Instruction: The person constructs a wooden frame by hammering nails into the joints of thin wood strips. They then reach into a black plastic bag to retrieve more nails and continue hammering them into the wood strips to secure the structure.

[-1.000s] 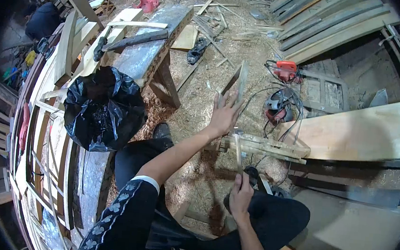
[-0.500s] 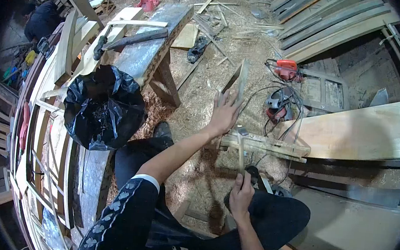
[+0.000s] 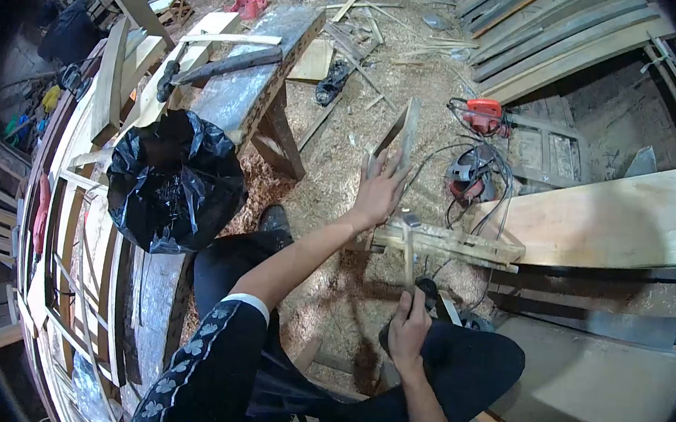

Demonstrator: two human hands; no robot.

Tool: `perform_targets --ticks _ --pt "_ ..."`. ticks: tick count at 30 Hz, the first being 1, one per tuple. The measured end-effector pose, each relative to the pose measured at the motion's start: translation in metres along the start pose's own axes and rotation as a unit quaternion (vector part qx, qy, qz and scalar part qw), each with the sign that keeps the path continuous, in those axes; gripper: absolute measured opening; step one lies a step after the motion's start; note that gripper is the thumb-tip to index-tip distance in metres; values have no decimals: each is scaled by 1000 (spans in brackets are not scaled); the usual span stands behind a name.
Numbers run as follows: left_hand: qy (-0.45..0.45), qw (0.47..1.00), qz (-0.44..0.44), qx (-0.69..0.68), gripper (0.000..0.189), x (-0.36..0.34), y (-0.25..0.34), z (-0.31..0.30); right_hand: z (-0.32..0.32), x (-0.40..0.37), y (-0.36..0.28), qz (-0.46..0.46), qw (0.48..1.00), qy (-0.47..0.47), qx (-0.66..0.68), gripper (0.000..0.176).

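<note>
My left hand (image 3: 380, 194) reaches forward with fingers spread, resting against the near end of a wooden board (image 3: 411, 129) that stands on edge. Gripped low on its wooden handle, a hammer (image 3: 409, 253) is in my closed right hand (image 3: 409, 327), above my bent knee. Its metal head points up and forward, overlapping a small stack of wood strips (image 3: 452, 243) in this view.
A black plastic bag (image 3: 175, 185) stands open at left beside a workbench (image 3: 244, 94). To the right lie a corded power tool (image 3: 474, 173), a red blower-like tool (image 3: 484, 117) and a wide plank (image 3: 610, 223). A person (image 3: 70, 33) is at back left. Shavings cover the floor.
The person at back left has shifted slightly. My hands, the hammer and the board look nearly unchanged.
</note>
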State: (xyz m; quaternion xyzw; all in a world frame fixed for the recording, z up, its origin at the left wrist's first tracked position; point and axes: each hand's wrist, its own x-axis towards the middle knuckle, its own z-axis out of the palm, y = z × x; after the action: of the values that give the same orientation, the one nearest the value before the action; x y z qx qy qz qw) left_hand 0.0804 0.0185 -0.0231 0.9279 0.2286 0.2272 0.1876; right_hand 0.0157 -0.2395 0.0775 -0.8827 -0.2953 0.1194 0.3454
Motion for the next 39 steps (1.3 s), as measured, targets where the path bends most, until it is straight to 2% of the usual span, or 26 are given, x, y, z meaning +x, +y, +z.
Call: perform_targets --ticks 2,6,8,13,15,16,18,19,21,24,28,30,32,34,35,37,39 --pt "4 999 -1 -38 43 3 2 -8 1 3 1 59 996 -56 34 37" --pt "5 1000 -1 -7 43 4 0 -1 3 7 5 17 999 -43 24 36" --pt "0 1000 0 -10 44 3 -1 -2 1 -2 1 14 999 11 33 34" --pt "5 1000 -3 -2 43 11 -2 -3 -3 11 -6 59 995 -68 37 32" --pt "3 999 -13 -32 41 3 0 -2 -5 1 -10 -2 998 10 63 31" --pt "0 999 -12 -34 41 3 0 -1 -4 2 -6 1 998 11 62 31" --pt "-8 1000 -5 -6 40 4 -1 1 1 8 3 62 994 -87 17 32" --pt "2 997 -14 -75 41 5 -1 3 2 7 0 58 995 -83 19 32" --pt "9 999 -13 -46 41 12 -6 0 0 3 -5 -10 1000 12 26 33" --pt "-9 1000 -3 -27 43 1 1 -2 -2 2 -8 46 998 -18 46 36" --pt "9 1000 5 -4 45 13 -5 -1 -1 10 -2 6 999 -41 22 37" --pt "-1 1000 9 8 45 1 -1 1 -1 -1 -5 -1 999 20 40 38" --pt "-3 1000 9 -2 45 2 3 -7 -1 -2 -6 4 999 21 45 36" --pt "5 1000 6 1 45 6 1 3 2 4 -1 -10 999 -31 21 35" --pt "5 1000 7 -3 45 8 -2 7 2 8 -2 -18 999 -29 22 35" --pt "14 1000 -1 -19 43 4 0 4 -4 -1 -10 16 999 14 46 30" --pt "3 1000 -2 -19 44 5 1 1 -3 2 -8 9 1000 -1 25 29"
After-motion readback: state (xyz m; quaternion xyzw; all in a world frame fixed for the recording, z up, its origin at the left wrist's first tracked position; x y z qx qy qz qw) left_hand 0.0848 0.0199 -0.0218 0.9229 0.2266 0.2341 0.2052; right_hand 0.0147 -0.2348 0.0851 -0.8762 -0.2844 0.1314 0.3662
